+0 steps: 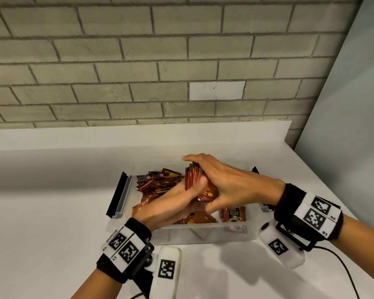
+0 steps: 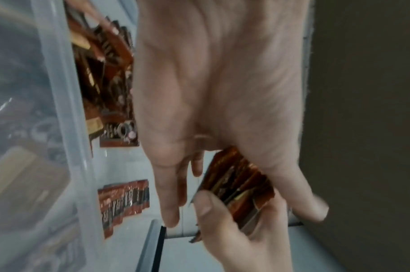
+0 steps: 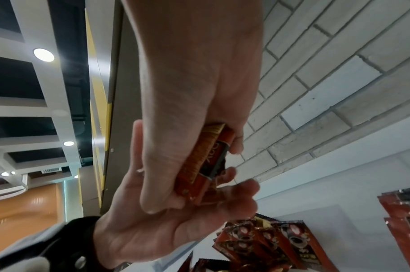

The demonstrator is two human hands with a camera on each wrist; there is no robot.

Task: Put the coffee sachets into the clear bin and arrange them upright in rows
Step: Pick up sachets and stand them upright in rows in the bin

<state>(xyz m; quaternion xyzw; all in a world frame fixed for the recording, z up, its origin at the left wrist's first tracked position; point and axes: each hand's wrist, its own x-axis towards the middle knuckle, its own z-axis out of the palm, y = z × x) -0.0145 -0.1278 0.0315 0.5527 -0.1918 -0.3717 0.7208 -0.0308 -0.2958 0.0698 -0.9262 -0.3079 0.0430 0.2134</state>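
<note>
A clear bin (image 1: 214, 236) stands on the white counter. Above its middle, both hands grip one stack of red-brown coffee sachets (image 1: 193, 175) held on edge. My left hand (image 1: 188, 190) reaches in from the lower left and cups the stack from below. My right hand (image 1: 220, 180) covers it from the right, fingers over the top. The left wrist view shows the stack (image 2: 239, 185) pinched between the two hands, and the right wrist view shows the same stack (image 3: 204, 165). A loose pile of sachets (image 1: 158, 182) fills the bin's left side. A short row of sachets (image 1: 233, 213) stands at its front right.
Black latches sit on the bin's left end (image 1: 117, 195) and right end (image 1: 255, 169). The counter (image 1: 52, 212) runs left and forward of the bin. A brick wall (image 1: 138, 61) rises behind, and a grey panel (image 1: 354, 104) closes the right side. A black cable (image 1: 341, 268) trails at front right.
</note>
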